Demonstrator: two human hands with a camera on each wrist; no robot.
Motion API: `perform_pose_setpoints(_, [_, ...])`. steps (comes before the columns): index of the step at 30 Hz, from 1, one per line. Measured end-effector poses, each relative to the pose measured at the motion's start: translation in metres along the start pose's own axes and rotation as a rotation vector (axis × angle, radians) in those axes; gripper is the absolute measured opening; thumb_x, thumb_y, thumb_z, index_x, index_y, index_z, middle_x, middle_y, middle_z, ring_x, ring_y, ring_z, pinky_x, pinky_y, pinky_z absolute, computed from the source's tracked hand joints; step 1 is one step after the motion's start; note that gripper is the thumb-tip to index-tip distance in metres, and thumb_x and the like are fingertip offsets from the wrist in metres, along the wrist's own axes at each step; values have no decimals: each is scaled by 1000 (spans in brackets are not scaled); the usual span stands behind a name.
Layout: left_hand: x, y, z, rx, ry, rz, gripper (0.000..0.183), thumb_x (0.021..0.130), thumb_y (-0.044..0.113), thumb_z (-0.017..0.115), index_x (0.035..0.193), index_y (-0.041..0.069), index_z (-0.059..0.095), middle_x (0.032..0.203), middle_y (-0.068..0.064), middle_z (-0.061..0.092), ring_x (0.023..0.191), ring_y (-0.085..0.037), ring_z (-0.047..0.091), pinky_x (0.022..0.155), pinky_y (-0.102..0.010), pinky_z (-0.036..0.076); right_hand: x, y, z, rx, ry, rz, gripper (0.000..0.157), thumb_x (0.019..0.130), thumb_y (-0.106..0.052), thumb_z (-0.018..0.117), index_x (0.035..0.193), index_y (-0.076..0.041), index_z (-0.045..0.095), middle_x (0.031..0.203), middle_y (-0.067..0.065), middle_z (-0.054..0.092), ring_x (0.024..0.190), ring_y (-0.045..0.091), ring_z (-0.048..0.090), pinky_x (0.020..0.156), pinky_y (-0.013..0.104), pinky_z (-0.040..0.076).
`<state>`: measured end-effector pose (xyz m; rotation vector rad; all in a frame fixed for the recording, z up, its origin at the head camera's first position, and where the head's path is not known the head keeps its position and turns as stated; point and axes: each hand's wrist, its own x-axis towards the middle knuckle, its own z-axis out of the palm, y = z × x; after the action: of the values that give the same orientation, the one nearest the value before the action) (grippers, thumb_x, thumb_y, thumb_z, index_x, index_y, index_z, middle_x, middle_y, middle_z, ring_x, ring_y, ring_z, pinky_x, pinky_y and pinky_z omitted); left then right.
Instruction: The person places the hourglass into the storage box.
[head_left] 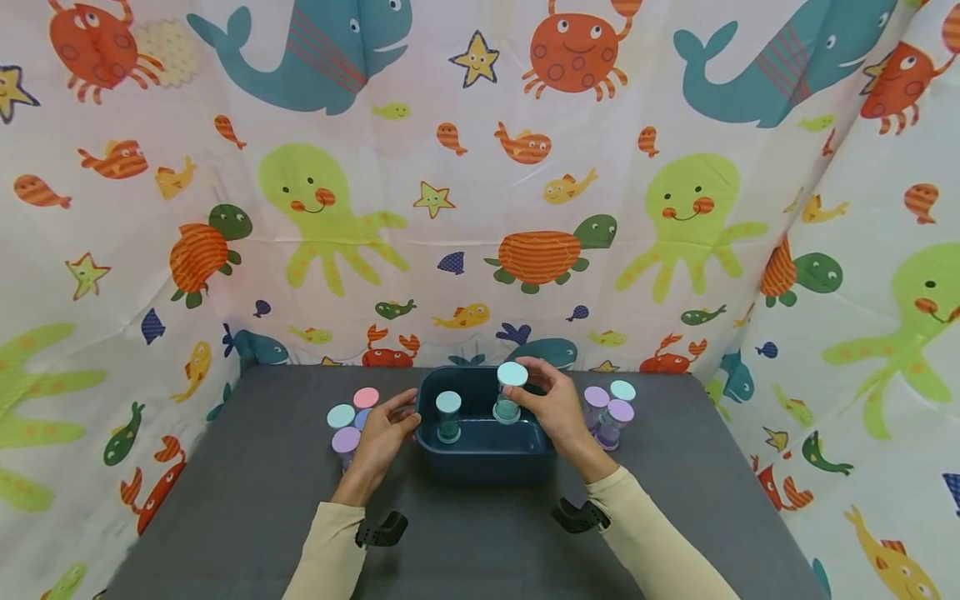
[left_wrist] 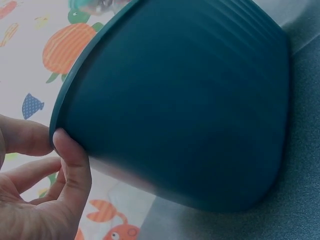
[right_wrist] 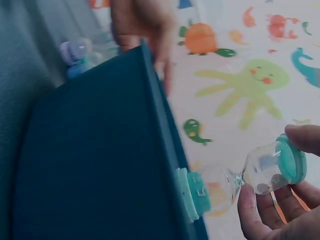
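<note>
A dark blue plastic bin point(head_left: 487, 472) stands on the table in the head view. My left hand point(head_left: 385, 437) pinches its left rim between thumb and fingers, as the left wrist view shows at the rim point(left_wrist: 75, 82). With my right hand point(head_left: 557, 410) I hold a clear sand timer with teal caps point(right_wrist: 260, 167) by its upper part. It is upright over the right half of the bin; whether its base touches the bin floor I cannot tell. Another teal-capped sand timer point(head_left: 448, 406) stands upright inside the bin, on the left.
Left of the bin, partly behind my left hand, several sand timers stand together, with pink point(head_left: 366, 397), teal point(head_left: 341, 416), blue and purple point(head_left: 346, 440) caps. To the right are two purple-capped timers point(head_left: 619, 412) and a teal-capped one point(head_left: 622, 390). A patterned curtain point(head_left: 465, 225) borders the grey table point(head_left: 480, 542).
</note>
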<state>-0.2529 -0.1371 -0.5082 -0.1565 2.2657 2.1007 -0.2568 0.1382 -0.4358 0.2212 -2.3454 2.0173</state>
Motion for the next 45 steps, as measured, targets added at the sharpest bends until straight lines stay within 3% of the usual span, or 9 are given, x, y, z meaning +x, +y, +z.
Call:
perform_pose_setpoints(7, [1,2,-1,-11,-9,-4,46,95,8,61,139,14,55,131,-12,58,102,-22,57,78,-27,54,9,11,15,-82,-76,-2,47,83,-18,79,127,-14,63,125,10,63,117,26,56,84,31,50])
perform_pose_setpoints(16, [1,3,-1,-14,-1,-6,46,94,8,61,139,15,55,132,-12,58,102,-22,57,75,-24,54,19,13,20,-151,-136,26,47,81,-20,81,124,-15,63,123,11,64,117,29,59,84,39,56])
perform_pose_setpoints(23, [0,0,-1,-10,3,-10,45,94,7,62,138,15,57,130,-11,59,99,-21,58,74,-24,54,27,19,24,-263,-117,45,43,79,-23,83,119,-19,66,115,3,67,110,23,60,85,38,53])
perform_pose_setpoints(34, [2,4,1,-5,-10,-3,45,95,8,61,139,15,55,133,-11,57,102,-22,57,75,-23,54,42,24,32,-463,-144,42,42,78,-24,83,116,-15,66,102,4,69,94,20,60,77,35,52])
perform_pose_setpoints(45, [0,1,0,3,-1,-2,44,95,7,61,138,14,56,132,-12,58,100,-22,58,75,-25,54,49,40,40,-533,-199,79,43,78,-23,83,115,-11,65,105,7,70,93,19,65,78,35,55])
